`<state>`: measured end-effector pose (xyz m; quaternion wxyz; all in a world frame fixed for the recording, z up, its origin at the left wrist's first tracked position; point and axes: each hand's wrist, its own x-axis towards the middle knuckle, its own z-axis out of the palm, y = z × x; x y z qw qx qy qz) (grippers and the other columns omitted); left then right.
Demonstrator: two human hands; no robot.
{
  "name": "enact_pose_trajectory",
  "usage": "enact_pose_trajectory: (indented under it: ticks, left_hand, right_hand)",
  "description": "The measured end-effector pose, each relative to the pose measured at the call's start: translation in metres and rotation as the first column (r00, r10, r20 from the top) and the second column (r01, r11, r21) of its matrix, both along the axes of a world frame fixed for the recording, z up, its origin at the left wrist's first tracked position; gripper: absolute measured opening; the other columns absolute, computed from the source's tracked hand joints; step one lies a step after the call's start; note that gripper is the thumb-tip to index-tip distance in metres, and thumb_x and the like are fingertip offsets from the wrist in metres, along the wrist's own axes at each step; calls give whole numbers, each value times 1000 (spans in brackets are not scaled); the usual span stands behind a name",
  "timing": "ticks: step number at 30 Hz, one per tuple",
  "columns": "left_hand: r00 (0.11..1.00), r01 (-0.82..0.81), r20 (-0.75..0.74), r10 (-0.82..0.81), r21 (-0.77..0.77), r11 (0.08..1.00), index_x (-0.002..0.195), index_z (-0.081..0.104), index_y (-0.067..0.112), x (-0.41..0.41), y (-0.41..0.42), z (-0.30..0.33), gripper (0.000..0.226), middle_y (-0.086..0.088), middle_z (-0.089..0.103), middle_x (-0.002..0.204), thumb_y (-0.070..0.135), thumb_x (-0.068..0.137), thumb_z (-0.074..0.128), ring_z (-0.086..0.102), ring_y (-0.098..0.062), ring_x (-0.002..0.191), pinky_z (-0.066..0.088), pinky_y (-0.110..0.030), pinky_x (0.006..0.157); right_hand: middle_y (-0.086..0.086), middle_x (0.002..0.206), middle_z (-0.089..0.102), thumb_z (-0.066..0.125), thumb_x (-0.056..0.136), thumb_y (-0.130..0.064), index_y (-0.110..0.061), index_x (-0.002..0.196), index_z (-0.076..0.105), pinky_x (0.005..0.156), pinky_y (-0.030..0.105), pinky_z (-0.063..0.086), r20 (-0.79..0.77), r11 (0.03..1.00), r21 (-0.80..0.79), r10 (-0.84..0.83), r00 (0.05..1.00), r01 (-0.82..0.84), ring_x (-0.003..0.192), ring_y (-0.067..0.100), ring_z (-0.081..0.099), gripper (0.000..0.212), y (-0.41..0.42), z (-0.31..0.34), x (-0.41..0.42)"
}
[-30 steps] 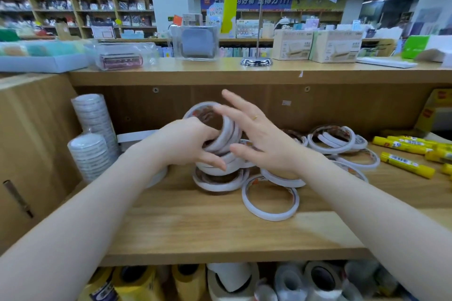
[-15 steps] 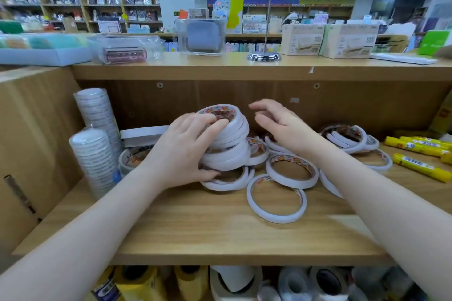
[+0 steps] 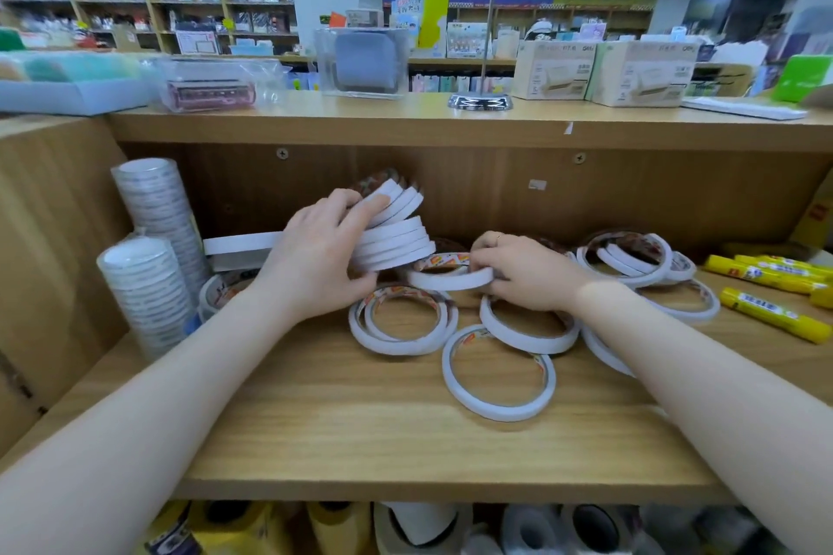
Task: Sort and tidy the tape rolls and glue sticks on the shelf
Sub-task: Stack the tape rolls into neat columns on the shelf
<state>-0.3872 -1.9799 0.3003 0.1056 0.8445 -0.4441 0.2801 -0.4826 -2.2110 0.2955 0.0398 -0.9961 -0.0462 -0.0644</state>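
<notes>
While my left hand grips a leaning stack of thin white tape rolls at frame centre, my right hand pinches one more white roll. Loose white tape rings lie scattered on the wooden shelf, with the yellow glue sticks unsorted at right; I judge the task mostly undone.

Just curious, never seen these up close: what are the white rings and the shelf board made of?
White rings: thin tape rolls, seemingly matte white paper backing wound on printed card cores; red-orange print shows inside the rim. Shelf board: light wood-grain panel, smooth satin surface, possibly laminate rather than solid wood; the grain looks very even.
</notes>
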Motion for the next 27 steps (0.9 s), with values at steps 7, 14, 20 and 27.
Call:
enact_pose_trajectory:
  ticks: [7,14,20,27]
  left_hand:
    - [999,17,-26,-19,-73,997,131,46,14,1,-7,1,66,-8,47,113,23,71,72,49,-24,97,41,-37,86]
    - [993,-51,-114,39,-107,993,134,42,15,8,8,-1,71,-9,43,120,21,70,72,46,-24,106,41,-38,88]
    - [997,-13,-79,6,-90,996,128,49,14,6,20,-2,64,-14,45,118,18,68,72,47,-29,104,42,-46,87]
    - [999,30,42,-29,-24,999,121,55,9,1,9,-3,62,-19,53,113,25,66,78,53,-35,94,45,-45,77]
  right_hand:
    - [8,112,47,40,90,-21,-18,102,53,83,38,37,-1,909,-240,-353,936,342,107,28,45,18,-14,15,-9]
    - [-3,143,40,43,94,-11,-23,133,46,102,25,31,-53,966,259,11,999,3,132,16,36,41,28,14,2]
    - [6,116,58,45,96,-28,-21,121,56,95,38,40,-60,994,-98,-54,997,48,114,25,49,29,37,2,28]
    - [1,96,57,36,99,-25,-20,110,56,71,30,40,179,915,376,-227,957,147,90,16,52,23,13,23,12]
